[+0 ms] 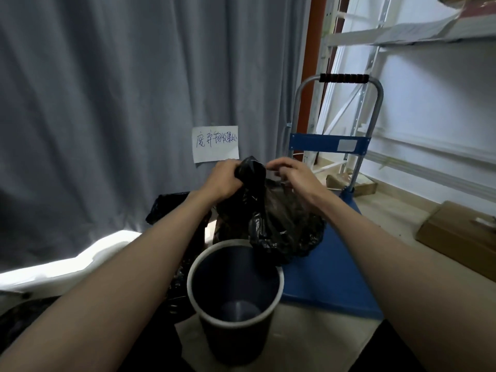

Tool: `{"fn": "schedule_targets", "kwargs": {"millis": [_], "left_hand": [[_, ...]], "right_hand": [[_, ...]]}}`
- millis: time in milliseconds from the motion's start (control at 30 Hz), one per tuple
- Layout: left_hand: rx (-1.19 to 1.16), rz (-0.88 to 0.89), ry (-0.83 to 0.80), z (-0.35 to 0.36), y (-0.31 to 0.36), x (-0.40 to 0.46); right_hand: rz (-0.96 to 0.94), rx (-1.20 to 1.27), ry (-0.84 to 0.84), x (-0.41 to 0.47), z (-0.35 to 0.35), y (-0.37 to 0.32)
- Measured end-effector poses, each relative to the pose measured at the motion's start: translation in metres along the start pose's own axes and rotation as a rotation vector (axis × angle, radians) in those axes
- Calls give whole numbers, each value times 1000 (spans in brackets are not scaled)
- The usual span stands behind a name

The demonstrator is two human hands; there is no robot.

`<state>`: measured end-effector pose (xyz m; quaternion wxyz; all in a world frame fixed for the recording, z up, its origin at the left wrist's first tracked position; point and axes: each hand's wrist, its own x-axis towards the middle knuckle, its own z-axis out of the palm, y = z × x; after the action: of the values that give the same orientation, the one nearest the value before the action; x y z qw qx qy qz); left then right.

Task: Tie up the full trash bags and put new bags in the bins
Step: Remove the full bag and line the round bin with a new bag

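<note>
A full black trash bag (281,224) rests on the blue deck of a hand cart, its gathered neck standing up. My left hand (224,178) is closed around that neck from the left. My right hand (290,171) hovers at the neck's right side with fingers curled over it; whether it pinches the plastic is hard to tell. In front of the bag stands a dark round bin (236,296) with a pale rim, upright and with no liner inside. More black bag plastic (171,208) lies to the left, behind my left forearm.
The blue hand cart (335,280) has an upright grey handle (343,79) at its far end. A grey curtain (107,103) with a handwritten paper note (216,143) hangs behind. Metal shelving (402,49) and cardboard boxes (461,232) stand on the right.
</note>
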<state>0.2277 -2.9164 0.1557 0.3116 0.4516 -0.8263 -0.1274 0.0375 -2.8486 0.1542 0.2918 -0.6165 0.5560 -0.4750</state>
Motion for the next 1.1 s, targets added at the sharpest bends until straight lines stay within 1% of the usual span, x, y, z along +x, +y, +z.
{"fn": "schedule_targets", "kwargs": {"millis": [33, 67, 100, 133, 200, 233, 300, 367, 400, 467, 500, 567, 633, 700, 733, 800, 867, 900, 967, 1000, 1033, 1067, 1100], "left_hand": [[-34, -20, 10, -5, -2, -2], [-73, -41, 5, -9, -3, -4], [-120, -57, -15, -13, -4, -6], [-176, -60, -46, -17, -5, -8], [-265, -53, -116, -20, -6, -14], [-286, -53, -144, -20, -7, -16], [-286, -72, -210, -17, -11, -19], [-193, -81, -321, -11, -17, -26], [-105, -69, -382, -6, -21, -31], [64, -46, -480, 11, -30, -45], [116, -42, -525, 23, -36, -53], [188, -45, -644, 53, -49, -74], [267, -77, -775, 83, -62, -98], [330, -136, -899, 111, -75, -119], [360, -166, -963, 123, -80, -128], [444, -184, -1107, 137, -89, -142], [475, -201, -1233, 143, -89, -147], [467, -184, -1227, 143, -86, -146], [413, -159, -1088, 137, -79, -139], [381, -139, -998, 132, -75, -132], [357, -110, -912, 126, -73, -126], [342, -80, -843, 119, -74, -120], [332, -45, -786, 112, -75, -116]], "right_hand": [[-26, -160, 29, -1, -3, 8], [-23, -321, -5, -2, -4, 16], [9, -458, -86, -5, -3, 25], [69, -544, -187, -7, 1, 34], [204, -597, -372, -14, 12, 43], [233, -580, -444, -16, 19, 43], [234, -456, -536, -17, 34, 40], [249, -353, -576, -19, 51, 38], [247, -376, -578, -20, 62, 41], [253, -544, -598, -28, 87, 51], [242, -654, -643, -35, 99, 57], [212, -836, -826, -51, 120, 70], [272, -994, -1019, -63, 132, 80], [345, -1082, -1113, -65, 135, 83], [353, -1091, -1112, -64, 135, 85], [293, -1098, -1008, -61, 135, 88], [174, -1068, -787, -58, 135, 92], [107, -1044, -652, -56, 135, 95], [-45, -1001, -400, -51, 134, 103], [-103, -990, -344, -50, 134, 107], [-130, -1002, -355, -49, 134, 111], [-121, -1022, -413, -48, 133, 118], [-70, -1040, -493, -48, 134, 125]]}}
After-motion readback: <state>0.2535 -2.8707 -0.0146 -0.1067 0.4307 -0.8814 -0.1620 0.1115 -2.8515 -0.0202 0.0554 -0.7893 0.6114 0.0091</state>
